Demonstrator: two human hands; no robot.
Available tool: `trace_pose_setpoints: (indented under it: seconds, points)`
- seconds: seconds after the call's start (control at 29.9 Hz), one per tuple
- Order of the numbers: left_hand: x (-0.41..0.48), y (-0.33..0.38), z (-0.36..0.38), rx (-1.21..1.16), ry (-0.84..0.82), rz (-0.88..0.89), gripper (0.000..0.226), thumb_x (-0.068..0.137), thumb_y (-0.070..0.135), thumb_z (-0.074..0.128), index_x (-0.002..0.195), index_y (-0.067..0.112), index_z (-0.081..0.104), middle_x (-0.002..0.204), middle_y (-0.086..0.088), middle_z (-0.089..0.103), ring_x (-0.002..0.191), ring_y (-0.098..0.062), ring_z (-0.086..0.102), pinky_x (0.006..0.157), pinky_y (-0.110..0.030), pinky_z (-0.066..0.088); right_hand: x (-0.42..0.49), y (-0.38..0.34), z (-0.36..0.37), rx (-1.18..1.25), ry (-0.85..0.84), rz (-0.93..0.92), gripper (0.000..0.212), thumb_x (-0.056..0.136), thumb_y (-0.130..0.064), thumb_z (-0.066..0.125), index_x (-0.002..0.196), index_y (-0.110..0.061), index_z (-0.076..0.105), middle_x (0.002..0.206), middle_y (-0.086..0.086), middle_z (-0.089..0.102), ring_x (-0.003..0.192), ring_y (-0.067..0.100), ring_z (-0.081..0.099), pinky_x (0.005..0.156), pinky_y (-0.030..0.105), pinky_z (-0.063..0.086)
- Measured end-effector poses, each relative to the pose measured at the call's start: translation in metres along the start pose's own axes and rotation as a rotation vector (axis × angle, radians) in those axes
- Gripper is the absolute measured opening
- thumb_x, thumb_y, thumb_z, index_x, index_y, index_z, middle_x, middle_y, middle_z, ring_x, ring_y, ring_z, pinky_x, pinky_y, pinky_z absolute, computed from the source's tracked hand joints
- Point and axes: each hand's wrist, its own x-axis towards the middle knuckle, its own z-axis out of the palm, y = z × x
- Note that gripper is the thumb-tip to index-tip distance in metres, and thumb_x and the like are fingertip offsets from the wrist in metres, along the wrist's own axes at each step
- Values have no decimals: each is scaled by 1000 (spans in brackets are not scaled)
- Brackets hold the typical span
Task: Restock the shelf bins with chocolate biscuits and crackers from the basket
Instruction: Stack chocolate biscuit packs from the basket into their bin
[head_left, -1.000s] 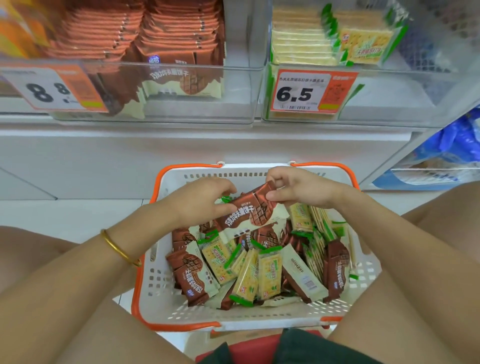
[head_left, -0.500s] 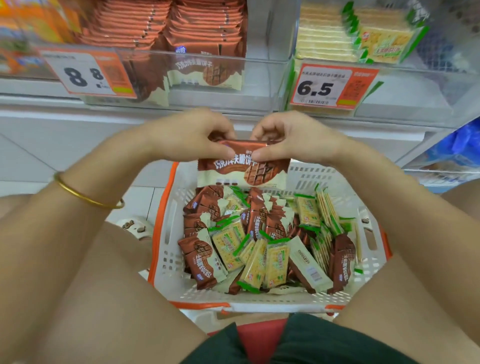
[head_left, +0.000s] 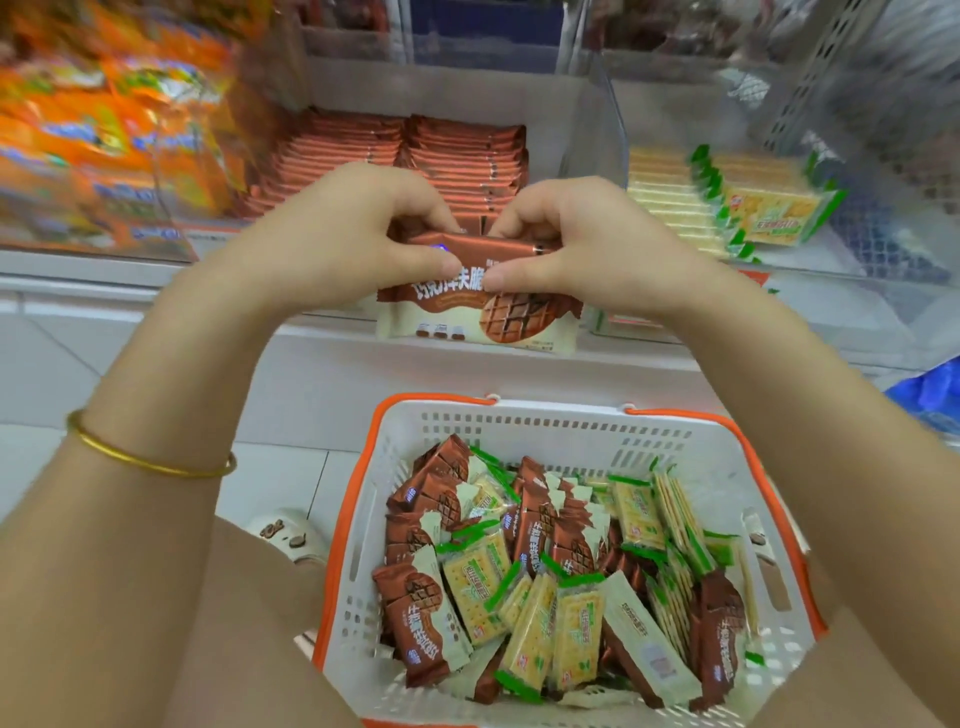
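Both hands hold up a small stack of brown chocolate biscuit packs (head_left: 483, 306) in front of the shelf. My left hand (head_left: 358, 228) pinches its left end and my right hand (head_left: 566, 244) pinches its right end. Just behind them stands the clear bin with rows of chocolate biscuit packs (head_left: 415, 156). To its right, another clear bin holds cracker packs (head_left: 727, 202) with green ends. Below, the white basket with an orange rim (head_left: 571, 426) holds several loose chocolate biscuit packs (head_left: 415, 618) and cracker packs (head_left: 530, 629).
Orange snack bags (head_left: 104, 130) fill the bin at the far left. A white shelf ledge (head_left: 156, 270) runs under the bins. A blue bag (head_left: 930, 395) lies at the right edge. A pale shoe (head_left: 285, 530) sits on the tiled floor left of the basket.
Both hands lifted the chocolate biscuit packs out of the basket and up to the front of the chocolate biscuit bin. The view tilted up toward the shelf.
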Motion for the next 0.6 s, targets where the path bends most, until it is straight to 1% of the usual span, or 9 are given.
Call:
trace_pose_setpoints:
  seconds: [0.07,0.1,0.13,0.23,0.3,0.37,0.43,0.53,0.6]
  points:
    - [1,-1,-4,-58,62,-25,16,81,23,71,97,20,69,78,5,59,65,-18,63,53,-41,56,9,-5,-6,-11,4,1,17,78,-27,76,88,-16,67,72,-13,57,62,-4,54,59,12,43]
    - [3,-3,-6,-72,115,-29,19,82,23,71,100,20,68,82,3,60,69,-28,64,52,-45,55,14,-8,-9,-20,8,-1,18,79,-27,76,89,-14,68,73,-12,57,63,-1,55,59,14,44]
    - [5,-6,-7,-69,184,-30,24,82,22,70,106,20,67,89,3,61,76,-27,64,58,-42,56,19,-11,-12,-37,21,-3,19,79,-27,75,90,-13,68,74,-11,58,64,1,56,60,15,46]
    - [13,-19,-4,-81,426,-68,43,85,19,68,125,19,53,111,6,53,96,-8,55,79,-17,46,41,-15,-22,-130,149,5,22,83,-30,71,96,-14,65,87,-5,59,78,9,59,70,26,51]
    - [15,-34,4,-54,504,-107,46,86,20,66,129,15,48,118,-1,53,106,-14,53,90,-27,46,58,-13,-28,-172,259,23,20,85,-31,68,97,-18,59,94,-6,56,84,11,56,71,26,48]
    - [15,-50,15,49,485,-114,40,88,23,62,125,9,53,118,-10,56,110,-26,52,97,-39,42,76,-6,-25,-273,241,46,20,85,-31,68,94,-22,54,96,-6,53,87,12,53,72,29,45]
    - [13,-59,24,199,392,-106,34,90,35,50,113,12,61,111,-11,61,107,-32,52,91,-41,39,91,4,-12,-389,118,85,22,82,-32,71,90,-22,53,97,-4,53,91,17,52,75,33,45]
    - [9,-59,32,380,272,-96,56,84,55,21,96,23,66,101,2,64,103,-28,53,83,-37,34,103,19,15,-490,-5,114,27,78,-34,73,87,-22,51,95,-3,52,94,21,53,75,31,42]
    - [8,-61,35,440,236,-91,61,82,59,16,96,26,64,103,7,61,106,-23,49,87,-36,27,106,23,26,-639,-8,100,27,79,-39,70,89,-21,53,96,-1,55,95,24,55,71,30,38]
